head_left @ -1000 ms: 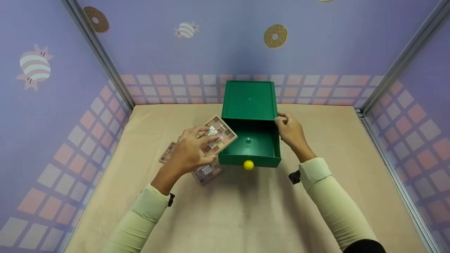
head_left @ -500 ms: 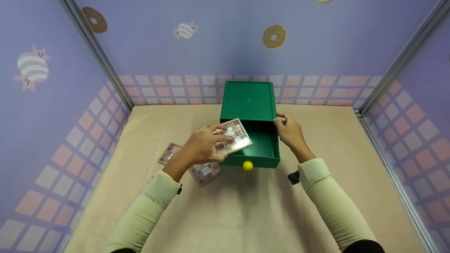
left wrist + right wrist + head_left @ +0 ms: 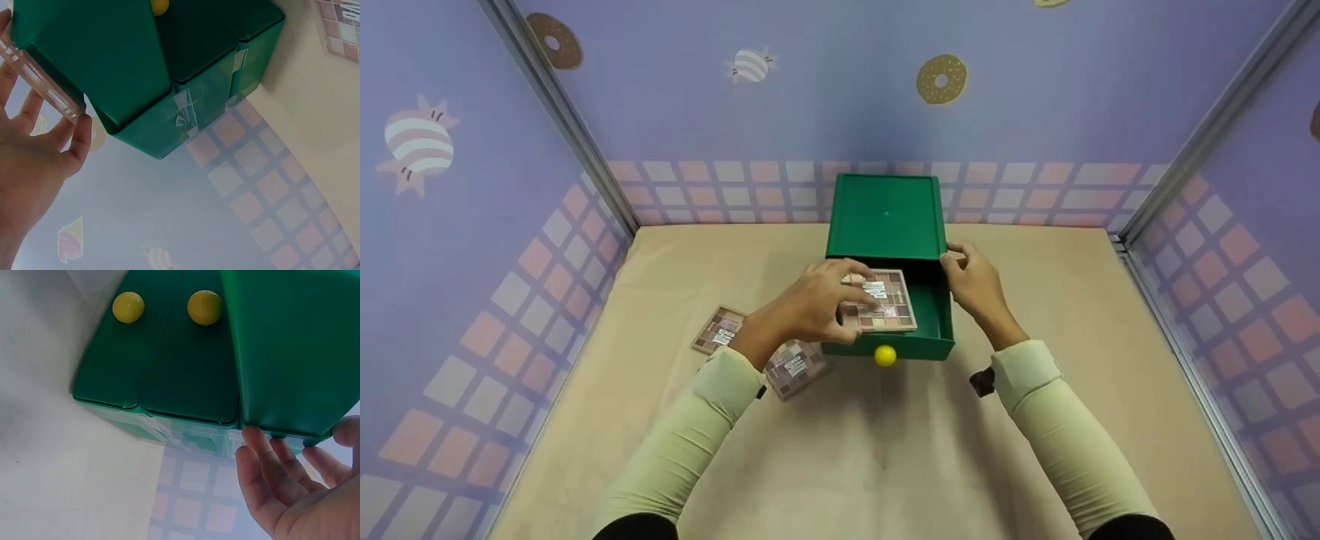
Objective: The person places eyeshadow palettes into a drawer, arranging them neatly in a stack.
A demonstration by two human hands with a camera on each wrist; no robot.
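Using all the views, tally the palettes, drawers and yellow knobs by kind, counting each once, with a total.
Palettes: 3
Green drawers: 3 (1 pulled out, 2 shut)
Yellow knobs: 3
Total: 9

The green drawer unit looks like smooth plastic with a soft sheen; its yellow knob gleams brighter. Shiny clear tape crosses the unit's side. The held palette catches light on glossy, see-through plastic. The tabletop looks matt, faintly creased, like cloth; the right corner post like dull metal.
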